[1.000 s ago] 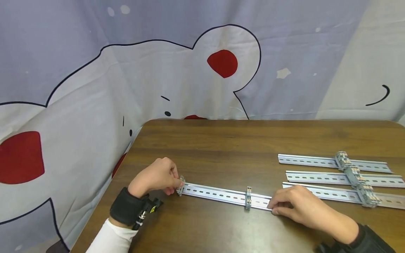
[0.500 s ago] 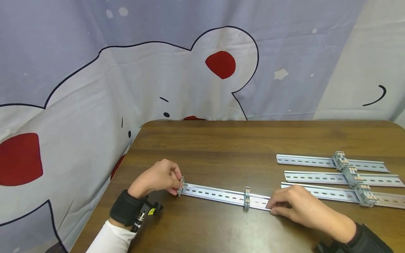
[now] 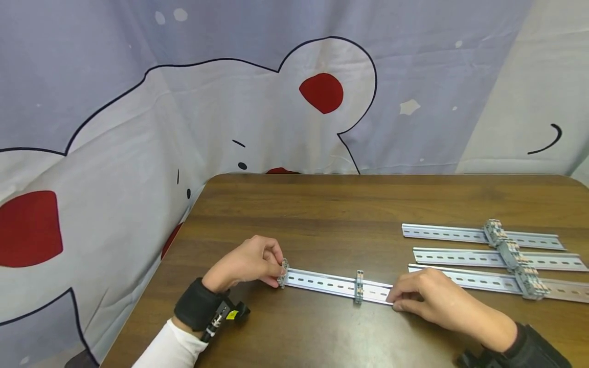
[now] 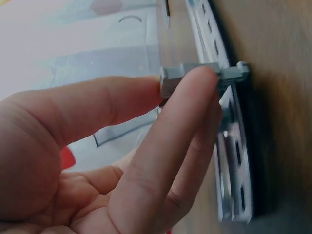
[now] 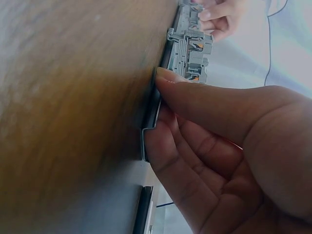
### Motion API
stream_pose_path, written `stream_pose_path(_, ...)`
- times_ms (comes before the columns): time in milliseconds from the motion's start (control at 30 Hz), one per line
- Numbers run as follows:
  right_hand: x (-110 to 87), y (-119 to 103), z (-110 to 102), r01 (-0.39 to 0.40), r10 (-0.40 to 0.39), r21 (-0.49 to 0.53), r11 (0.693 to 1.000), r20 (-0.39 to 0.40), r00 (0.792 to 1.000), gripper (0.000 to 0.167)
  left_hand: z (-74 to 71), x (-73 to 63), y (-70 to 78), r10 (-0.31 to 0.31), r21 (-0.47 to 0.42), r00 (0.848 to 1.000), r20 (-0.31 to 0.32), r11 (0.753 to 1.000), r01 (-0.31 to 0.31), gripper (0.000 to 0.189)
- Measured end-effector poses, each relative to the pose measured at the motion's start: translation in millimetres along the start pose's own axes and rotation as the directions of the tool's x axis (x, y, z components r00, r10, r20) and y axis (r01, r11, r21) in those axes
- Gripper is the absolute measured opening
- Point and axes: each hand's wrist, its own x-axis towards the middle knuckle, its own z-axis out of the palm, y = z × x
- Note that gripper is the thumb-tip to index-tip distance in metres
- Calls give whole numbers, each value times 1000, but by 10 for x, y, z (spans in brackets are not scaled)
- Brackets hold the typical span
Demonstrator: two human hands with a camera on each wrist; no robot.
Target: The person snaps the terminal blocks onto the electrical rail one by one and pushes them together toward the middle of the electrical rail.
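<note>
A slotted metal DIN rail (image 3: pixel 322 283) lies across the front of the table. Near its left end, my left hand (image 3: pixel 248 263) pinches a grey terminal block (image 3: pixel 284 273) between thumb and fingers. The left wrist view shows this block (image 4: pixel 234 74) seated across the rail (image 4: pixel 240 151), with rail on both sides of it. My right hand (image 3: pixel 432 299) grips the rail's right end, thumb on one edge and fingers on the other. Between the hands, closer to the right one, a second terminal block (image 3: pixel 359 287) stands on the rail.
Three more DIN rails lie at the right, a back one (image 3: pixel 442 233), a middle one (image 3: pixel 460 258) and a front one (image 3: pixel 483 280). A row of grey terminal blocks (image 3: pixel 515 258) crosses them. Behind the wooden table (image 3: pixel 313 214) hangs a printed curtain (image 3: pixel 207 112).
My left hand has moved right along the rail, and the terminal block it pinches has shifted right with it. My right hand and the second block have stayed in place.
</note>
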Motion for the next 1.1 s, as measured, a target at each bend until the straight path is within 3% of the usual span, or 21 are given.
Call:
stream_pose_path(233,10,-7,-1,3,-3,6,1000,4,1000,22,204,55,30,15,-80,1000,15,997,-14,23)
stream_pose_path(700,8,15,-8,8,-8,-6,1000,3,1000,21,683,267,115,65,-97,998,-22,993,-67,18)
stream_pose_path(1100,2,3,-3,-7,7,5,1000,12,1000,21,909,448,204,95,-162,993,69,983,-83,17)
